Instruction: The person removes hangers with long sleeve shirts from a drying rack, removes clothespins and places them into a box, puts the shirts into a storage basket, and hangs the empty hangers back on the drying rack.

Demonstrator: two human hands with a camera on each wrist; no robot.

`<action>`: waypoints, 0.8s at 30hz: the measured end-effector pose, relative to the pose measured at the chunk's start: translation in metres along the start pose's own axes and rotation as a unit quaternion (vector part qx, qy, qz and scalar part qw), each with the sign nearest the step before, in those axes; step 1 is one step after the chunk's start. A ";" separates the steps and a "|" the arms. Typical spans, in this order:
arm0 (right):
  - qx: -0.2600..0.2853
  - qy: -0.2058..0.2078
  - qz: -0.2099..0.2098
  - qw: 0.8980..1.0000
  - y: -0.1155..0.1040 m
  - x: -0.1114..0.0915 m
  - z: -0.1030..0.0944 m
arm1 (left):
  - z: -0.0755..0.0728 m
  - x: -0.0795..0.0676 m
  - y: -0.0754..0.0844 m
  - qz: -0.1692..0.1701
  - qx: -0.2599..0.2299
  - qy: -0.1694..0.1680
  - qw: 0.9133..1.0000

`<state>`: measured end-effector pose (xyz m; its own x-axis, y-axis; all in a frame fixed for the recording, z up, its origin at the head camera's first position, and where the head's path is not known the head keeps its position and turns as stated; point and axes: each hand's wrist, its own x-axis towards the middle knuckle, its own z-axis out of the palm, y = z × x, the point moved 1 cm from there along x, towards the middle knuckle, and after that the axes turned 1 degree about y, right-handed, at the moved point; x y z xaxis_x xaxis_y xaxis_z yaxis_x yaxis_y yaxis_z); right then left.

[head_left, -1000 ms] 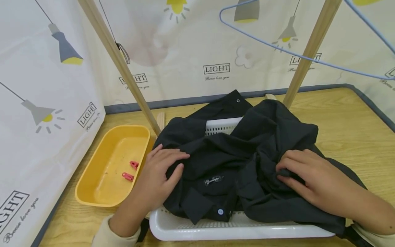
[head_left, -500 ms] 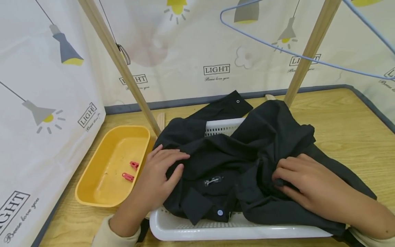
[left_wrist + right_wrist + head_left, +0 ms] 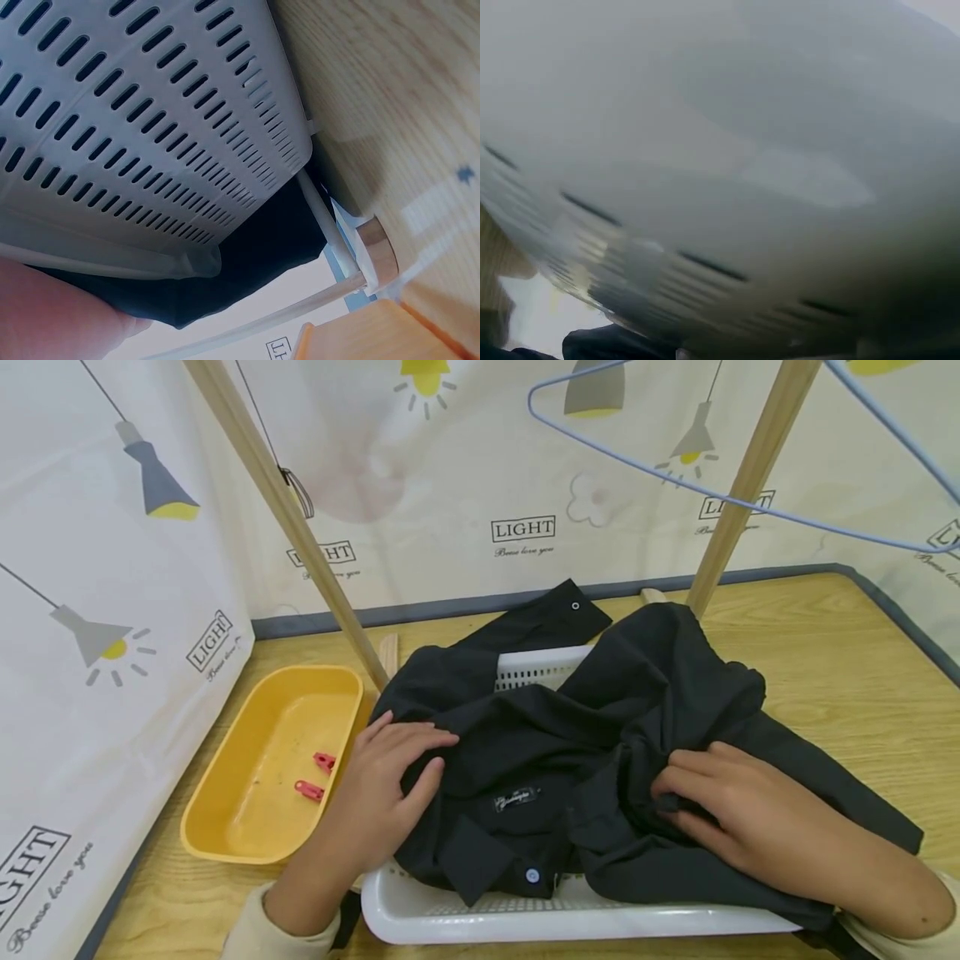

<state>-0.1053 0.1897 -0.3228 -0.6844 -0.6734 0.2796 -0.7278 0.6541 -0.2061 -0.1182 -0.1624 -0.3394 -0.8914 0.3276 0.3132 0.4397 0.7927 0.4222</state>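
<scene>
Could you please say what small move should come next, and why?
Perhaps the right hand should gently lift the black shirt it pinches, as the garment lies bunched across the white basket, and no cloth shows on the blue hanger.

Looks like a small laundry corner, home-style, though framed too closely to tell whether inside a real home. Enclosed beyond the fingers (image 3: 432,740) and to both sides by a lamp-printed backdrop (image 3: 431,560). Set on a wood-grain tabletop (image 3: 840,668). Marked as laundry by a black button shirt (image 3: 510,733) under the fingers, in a white perforated basket (image 3: 585,927); by red clothespins (image 3: 309,791) in a yellow basin (image 3: 273,743) left of them; by a light-blue clothes hanger (image 3: 894,425) above.
</scene>
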 end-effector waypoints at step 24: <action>-0.006 0.046 0.018 0.999 0.009 0.002 -0.006 | 0.001 0.000 -0.002 0.008 -0.003 0.008 1.000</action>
<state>-0.1125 0.1963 -0.3184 -0.7032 -0.6147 0.3573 -0.7014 0.6819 -0.2072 -0.1189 -0.1633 -0.3411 -0.8826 0.3321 0.3327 0.4544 0.7840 0.4229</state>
